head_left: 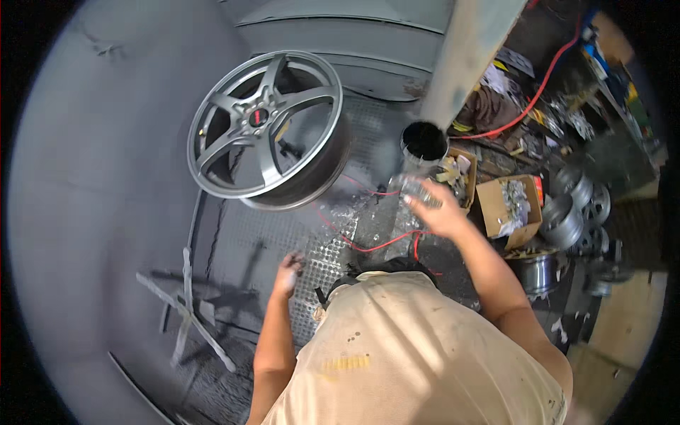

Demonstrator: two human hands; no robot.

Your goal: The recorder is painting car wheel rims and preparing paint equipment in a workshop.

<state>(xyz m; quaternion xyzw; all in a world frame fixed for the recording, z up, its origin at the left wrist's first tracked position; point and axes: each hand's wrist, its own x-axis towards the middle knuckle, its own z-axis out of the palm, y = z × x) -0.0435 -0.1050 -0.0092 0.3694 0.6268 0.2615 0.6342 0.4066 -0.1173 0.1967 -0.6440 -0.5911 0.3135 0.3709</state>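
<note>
My right hand (433,207) is closed around a clear, see-through container (409,185), which looks like a cup or jar, close to a dark-mouthed bucket (425,142). Low beside my body, my left hand (287,275) has its fingers curled. Something dark shows at its fingertips, too small and blurred to name. A grey five-spoke car wheel rim (273,166) with a dark, red-marked centre cap is raised ahead to the left, tilted and apart from both hands. What supports it is hidden.
A red hose (382,246) winds over the metal floor. At left stands a grey-coated cross-shaped stand (185,310). Cardboard boxes (489,202) with crumpled material and several other wheel rims (563,218) crowd the right side. A pale post (467,64) rises behind the bucket.
</note>
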